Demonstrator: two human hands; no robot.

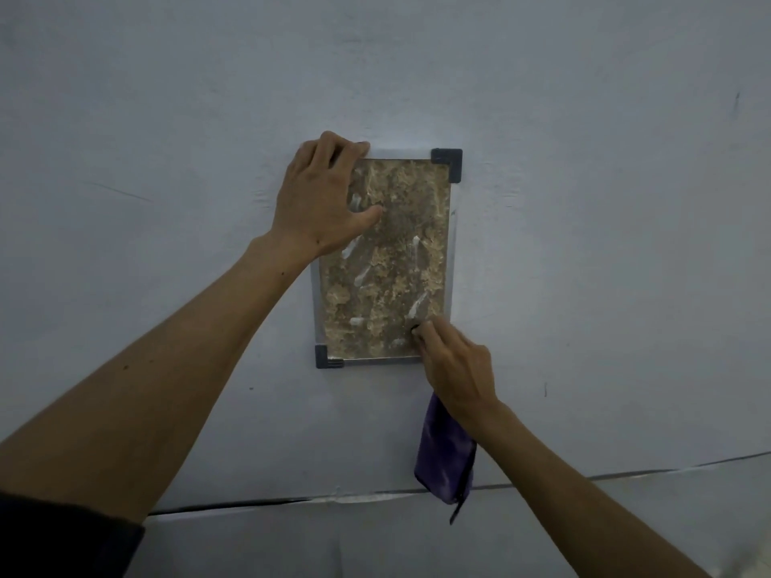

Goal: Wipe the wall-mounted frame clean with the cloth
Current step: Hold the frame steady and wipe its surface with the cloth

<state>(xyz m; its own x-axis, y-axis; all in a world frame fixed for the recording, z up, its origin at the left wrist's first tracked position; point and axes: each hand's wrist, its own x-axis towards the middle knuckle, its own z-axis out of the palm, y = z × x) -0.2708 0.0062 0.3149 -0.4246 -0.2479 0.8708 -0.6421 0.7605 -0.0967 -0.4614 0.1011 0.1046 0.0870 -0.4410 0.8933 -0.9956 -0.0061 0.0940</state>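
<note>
A small upright frame [446,260] hangs on the pale wall, with a thin silver rim, dark plastic corner pieces and a mottled brown panel streaked with whitish smears. My left hand [321,198] lies flat over its top left corner, fingers curled over the upper edge and thumb on the panel. My right hand [454,365] is at the bottom right corner, fingers pinched around a purple cloth [446,456]. Most of the cloth hangs loose below my wrist. The frame's top left and bottom right corners are hidden by my hands.
The wall [584,202] around the frame is plain and pale grey-blue. A dark seam [250,504] runs across below the frame, where the wall meets a lower surface. A dark sleeve edge [62,536] shows at the lower left.
</note>
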